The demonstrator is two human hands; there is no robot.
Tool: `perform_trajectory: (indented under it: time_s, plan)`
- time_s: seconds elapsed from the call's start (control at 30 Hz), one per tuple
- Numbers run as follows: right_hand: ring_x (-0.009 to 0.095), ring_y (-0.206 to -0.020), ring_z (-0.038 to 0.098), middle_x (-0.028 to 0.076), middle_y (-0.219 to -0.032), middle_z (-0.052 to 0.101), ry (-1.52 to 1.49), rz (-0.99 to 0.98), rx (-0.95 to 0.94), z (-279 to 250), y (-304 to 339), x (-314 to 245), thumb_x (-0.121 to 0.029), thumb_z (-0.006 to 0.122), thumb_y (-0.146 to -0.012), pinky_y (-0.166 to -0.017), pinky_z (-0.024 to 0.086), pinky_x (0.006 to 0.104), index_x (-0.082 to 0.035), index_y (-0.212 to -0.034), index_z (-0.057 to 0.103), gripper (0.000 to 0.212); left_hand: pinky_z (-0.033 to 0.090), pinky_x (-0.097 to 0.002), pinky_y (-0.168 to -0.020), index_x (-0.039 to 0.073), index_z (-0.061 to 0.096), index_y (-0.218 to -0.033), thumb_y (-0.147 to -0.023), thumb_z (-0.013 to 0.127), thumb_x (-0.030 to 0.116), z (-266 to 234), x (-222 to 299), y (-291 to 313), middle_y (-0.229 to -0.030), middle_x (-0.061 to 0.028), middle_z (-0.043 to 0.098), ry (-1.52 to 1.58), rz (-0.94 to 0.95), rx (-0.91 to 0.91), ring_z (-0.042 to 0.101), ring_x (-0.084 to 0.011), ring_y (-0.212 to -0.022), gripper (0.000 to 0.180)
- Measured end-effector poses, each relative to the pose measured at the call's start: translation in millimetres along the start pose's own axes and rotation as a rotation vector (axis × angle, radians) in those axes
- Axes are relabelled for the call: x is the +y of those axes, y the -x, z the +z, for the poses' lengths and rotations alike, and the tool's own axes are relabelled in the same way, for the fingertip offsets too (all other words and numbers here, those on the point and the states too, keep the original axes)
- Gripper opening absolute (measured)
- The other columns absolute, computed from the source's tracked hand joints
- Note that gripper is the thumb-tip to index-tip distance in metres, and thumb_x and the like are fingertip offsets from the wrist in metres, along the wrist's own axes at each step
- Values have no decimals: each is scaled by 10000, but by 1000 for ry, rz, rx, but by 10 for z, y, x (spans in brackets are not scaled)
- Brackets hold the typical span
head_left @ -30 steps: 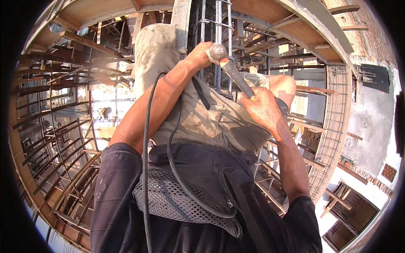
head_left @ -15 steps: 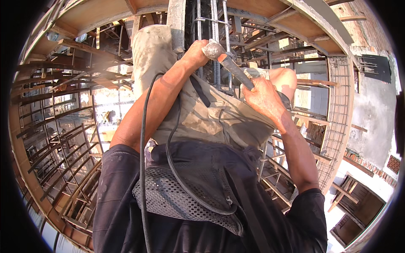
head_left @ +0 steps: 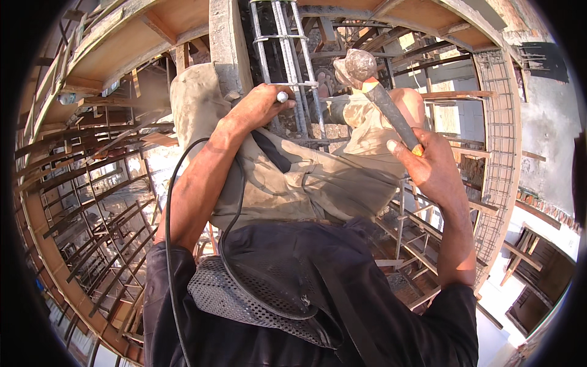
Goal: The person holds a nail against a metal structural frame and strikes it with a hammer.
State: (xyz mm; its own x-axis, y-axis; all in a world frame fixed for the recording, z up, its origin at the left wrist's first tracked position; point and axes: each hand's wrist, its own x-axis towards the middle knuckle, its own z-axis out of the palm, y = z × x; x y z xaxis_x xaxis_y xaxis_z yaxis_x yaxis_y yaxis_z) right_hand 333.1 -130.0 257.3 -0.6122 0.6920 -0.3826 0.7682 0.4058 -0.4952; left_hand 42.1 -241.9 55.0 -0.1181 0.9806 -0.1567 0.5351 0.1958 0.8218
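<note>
View from above of two bare hands at work amid rebar and timber. In the right hand (head_left: 435,164), with fingers clamped around the lower handle: a long-handled hammer (head_left: 394,113) with a rounded, dull grey metal head and a dark handle marked orange at both ends. Slanting away from those fingers, up and leftward, with the head raised to the right of the left fingers and well apart from them. In the left hand (head_left: 262,107), with fingers curled tightly around it: a slim silver metal rod (head_left: 282,96), visible only by its round end; lower end hidden. Just right of the left fingers and beyond them: a narrow ladder-like cage of grey steel rebar (head_left: 281,37); contact unclear. Beyond the left fingers, left of the cage: a rough grey beam (head_left: 230,43). Nearer the body than both sets of fingers: dusty beige trousers (head_left: 342,180) and a black perforated pouch (head_left: 238,293).
</note>
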Motion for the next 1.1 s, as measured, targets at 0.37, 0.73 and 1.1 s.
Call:
perform_trajectory:
  time_s: [0.37,0.73,1.1]
  plan:
    - [62,-592,413,-38,-626,492,-367,410,183,-370,-260,486,-256,723,-909,-532,344,274,-1,-829,629,284,534,-403,-867,-23,632,-972,-1006,620,229,-824,849,75,-848,-120,686,348,57,533,688,-218,-849,254]
    - [24,-463,394,-63,-590,432,-792,572,322,-497,-1048,979,-227,666,-965,-399,281,227,-36,-888,580,223,415,-318,-577,91,512,-828,-1002,539,461,-1573,1840,-1619,-591,38,368,696,598,776,385,-88,-504,410]
    - [11,-450,359,-73,-594,435,-922,659,253,-194,-1424,1565,-190,662,-967,-402,268,217,-66,-870,562,187,270,-281,-460,180,471,-621,-983,588,468,-243,1799,-3503,-524,66,372,392,314,565,312,-64,-464,478]
